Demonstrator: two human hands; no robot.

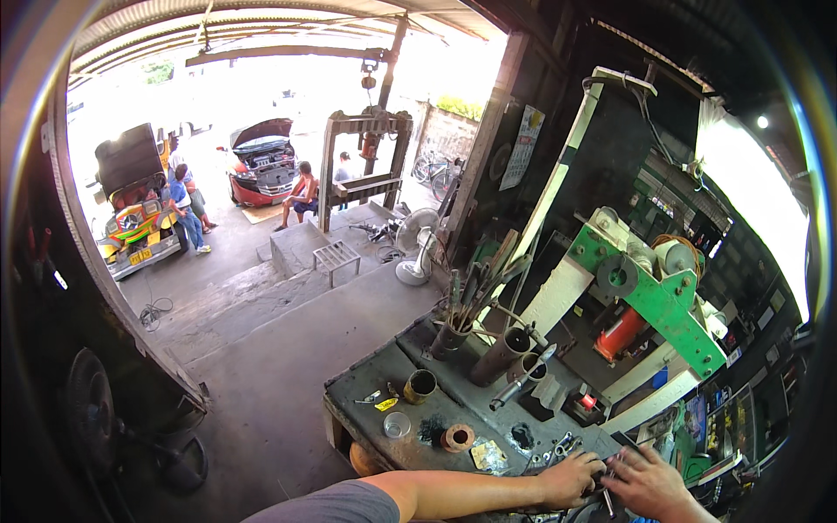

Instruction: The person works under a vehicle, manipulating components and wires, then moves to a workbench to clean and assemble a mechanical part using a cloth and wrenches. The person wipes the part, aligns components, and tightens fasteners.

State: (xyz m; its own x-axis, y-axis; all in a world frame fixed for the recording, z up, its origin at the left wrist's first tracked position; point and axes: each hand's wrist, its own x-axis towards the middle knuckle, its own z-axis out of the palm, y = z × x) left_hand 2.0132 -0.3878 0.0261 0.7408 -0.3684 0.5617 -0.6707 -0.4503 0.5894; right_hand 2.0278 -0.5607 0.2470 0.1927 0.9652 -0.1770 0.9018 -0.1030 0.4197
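Both my hands are close together at the right end of a dark, greasy workbench (370,379). My left hand (568,479) has its fingers curled in, and whatever they grip is hidden. Beside it, my right hand (649,484) is closed around a thin metal rod (608,503) that points down below the fingers. Several loose nuts and sockets (562,446) lie just beyond my left hand. A crumpled yellowish packet (489,457) and a rusty flanged ring (457,438) sit to the left of them.
Upright metal tubes (499,356) and a can of rods (450,338) stand at the bench's far side. A green press frame (656,301) rises to the right. Beyond are a white fan (418,234), a metal stool (336,256), a red car (261,166) and several people.
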